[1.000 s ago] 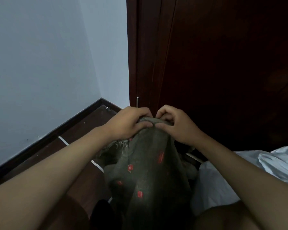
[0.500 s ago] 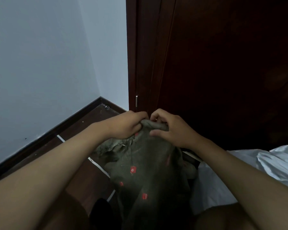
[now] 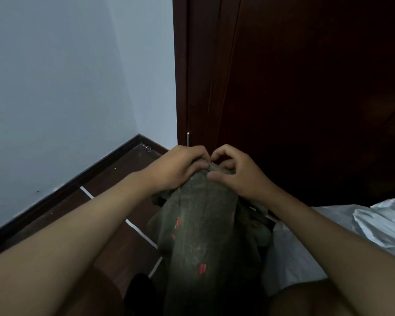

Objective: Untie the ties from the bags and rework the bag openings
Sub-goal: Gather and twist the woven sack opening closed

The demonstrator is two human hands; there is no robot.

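Nearest the camera, two bare forearms reach forward over a dark wooden floor [image 3: 114,197]. Between them stands one grey-green woven bag [image 3: 201,224] with small red marks, its body rising from the bottom edge of the view to a gathered neck. Just right of it lies one white bag [image 3: 292,254], crumpled on the floor toward the right edge; whether it is tied cannot be told.

At the neck of the grey-green bag, the left hand [image 3: 180,167] grips the bunched fabric with curled fingers. The right hand [image 3: 237,172] meets it there, thumb below and fingertips pinching at the very top of the gather. A small pale glint shows between the two hands; it may be the tie, but it is too small to confirm.

Judgement: the untying step is in hand on this first bag, and the mouth is not yet open. The next move calls for a steady hold on the neck by the left hand while the right works the tie loose and draws it clear.

Beyond the hands: one dark wooden door [image 3: 306,87], and a pale wall [image 3: 66,76] with dark skirting meeting at the floor's far corner.
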